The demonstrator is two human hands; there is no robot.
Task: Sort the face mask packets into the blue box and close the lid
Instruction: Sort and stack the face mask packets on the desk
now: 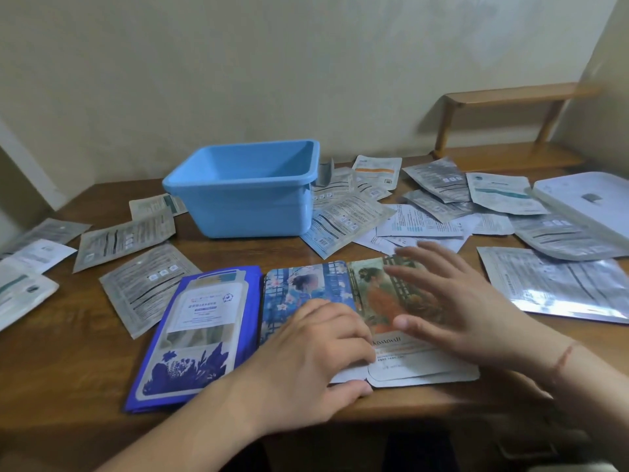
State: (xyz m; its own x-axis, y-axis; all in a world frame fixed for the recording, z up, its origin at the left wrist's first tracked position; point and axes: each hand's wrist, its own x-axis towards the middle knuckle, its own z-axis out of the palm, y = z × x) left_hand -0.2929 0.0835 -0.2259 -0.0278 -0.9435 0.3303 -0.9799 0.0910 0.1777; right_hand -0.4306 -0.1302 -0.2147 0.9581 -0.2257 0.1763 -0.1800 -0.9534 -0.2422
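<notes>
The blue box (pixel 248 192) stands open and looks empty at the middle back of the wooden table. Its white lid (pixel 585 202) lies at the far right on top of some packets. Several silver and white face mask packets (pixel 343 219) are scattered around the box. At the front lie a dark blue packet (pixel 197 332), a blue picture packet (pixel 303 291) and an orange picture packet (pixel 381 301). My left hand (pixel 316 362) rests on the blue picture packet, fingers curled at its edge beside the orange one. My right hand (pixel 452 301) hovers flat, fingers spread, over the orange packet.
A wooden shelf riser (pixel 510 107) stands at the back right against the wall. More silver packets (pixel 136 284) cover the left of the table (pixel 68 362), and a large foil one (pixel 558 284) lies to the right. Walls close in the back and right.
</notes>
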